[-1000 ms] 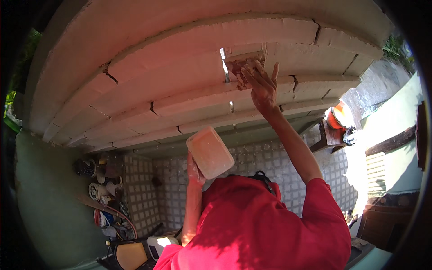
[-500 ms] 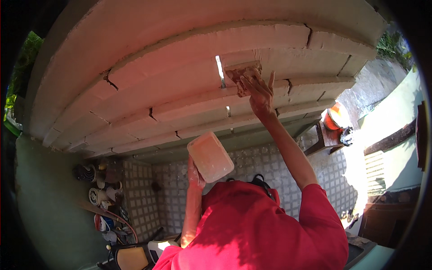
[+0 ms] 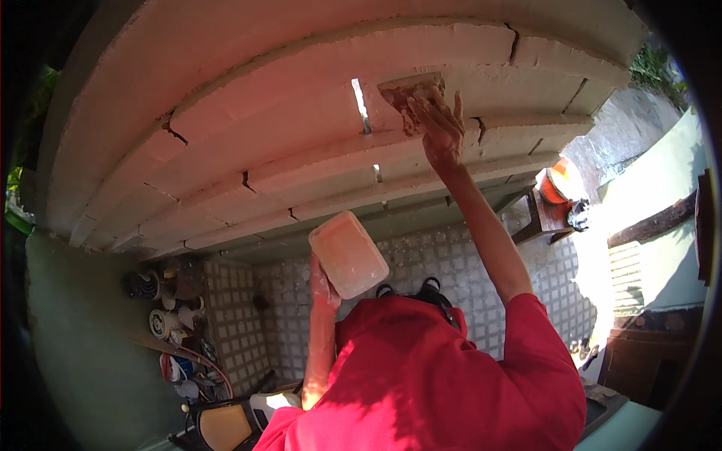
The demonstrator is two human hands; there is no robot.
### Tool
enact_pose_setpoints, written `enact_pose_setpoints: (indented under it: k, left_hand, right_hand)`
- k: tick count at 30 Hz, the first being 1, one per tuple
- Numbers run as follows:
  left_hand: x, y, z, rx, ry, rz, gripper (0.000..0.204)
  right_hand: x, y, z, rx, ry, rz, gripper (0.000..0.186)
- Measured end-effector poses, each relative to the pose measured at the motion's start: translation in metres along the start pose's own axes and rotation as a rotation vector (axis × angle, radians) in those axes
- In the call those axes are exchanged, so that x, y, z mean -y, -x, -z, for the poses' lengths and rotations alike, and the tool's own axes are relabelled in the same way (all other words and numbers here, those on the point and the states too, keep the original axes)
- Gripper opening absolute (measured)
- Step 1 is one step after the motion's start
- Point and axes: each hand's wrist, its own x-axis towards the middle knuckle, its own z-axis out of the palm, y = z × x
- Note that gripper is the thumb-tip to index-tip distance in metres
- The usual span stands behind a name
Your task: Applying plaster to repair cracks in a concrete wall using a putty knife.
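My right hand [image 3: 442, 140] is raised to a pale panelled surface [image 3: 301, 120]. Its fingers lie over a flat spreader blade [image 3: 410, 90] smeared with putty-like paste, and the blade's far edge rests against a panel between two ribs. Just left of the blade, a narrow bright slit [image 3: 360, 105] lets light through. Lower down, my left hand [image 3: 323, 284] grips a shallow rectangular plastic tub [image 3: 349, 254], whitish and tinted by red light, by its left side. Some of the left fingers are hidden by the tub.
Dark cracked joints [image 3: 245, 180] break the ribs. An orange bucket [image 3: 555, 183] stands on a small wooden table [image 3: 545, 216] at right. Pots and other clutter [image 3: 171, 323] line the left wall, with a chair [image 3: 223, 425] at lower left. Patterned tiles [image 3: 301, 331] cover the floor.
My right hand and the spreader have moved slightly up and to the right in the view. The panels sit a little higher in the picture. My left hand still grips the tub.
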Motion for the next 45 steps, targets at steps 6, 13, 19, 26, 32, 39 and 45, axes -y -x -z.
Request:
enact_pose_setpoints:
  k: [6, 13, 19, 26, 32, 39, 45]
  left_hand:
    - [0.007, -0.012, -0.013, 0.03, 0.026, 0.036, 0.055]
    - [0.006, -0.009, -0.011, 0.017, 0.009, 0.005, 0.055]
    - [0.004, -0.008, -0.009, 0.02, 0.01, -0.002, 0.055]
    - [0.003, -0.011, -0.01, -0.004, 0.0, 0.019, 0.055]
    - [-0.005, -0.014, -0.003, -0.005, -0.006, 0.004, 0.054]
    - [0.005, -0.032, 0.001, 0.039, 0.037, 0.074, 0.055]
    - [0.004, -0.043, -0.011, -0.005, -0.04, 0.128, 0.058]
  right_hand:
    - [-0.029, 0.037, -0.026, 0.067, 0.007, -0.058, 0.049]
    - [-0.011, 0.059, 0.002, 0.128, -0.046, -0.081, 0.051]
    - [0.003, 0.035, -0.017, -0.308, -0.297, -0.463, 0.049]
    - [0.071, 0.045, -0.089, -0.322, -0.455, -0.439, 0.051]
    - [0.088, 0.045, -0.064, -0.3, -0.432, -0.472, 0.044]
    - [0.046, 0.039, -0.063, -0.373, -0.218, -0.73, 0.042]
    - [0.084, 0.046, -0.074, -0.337, -0.441, -0.539, 0.042]
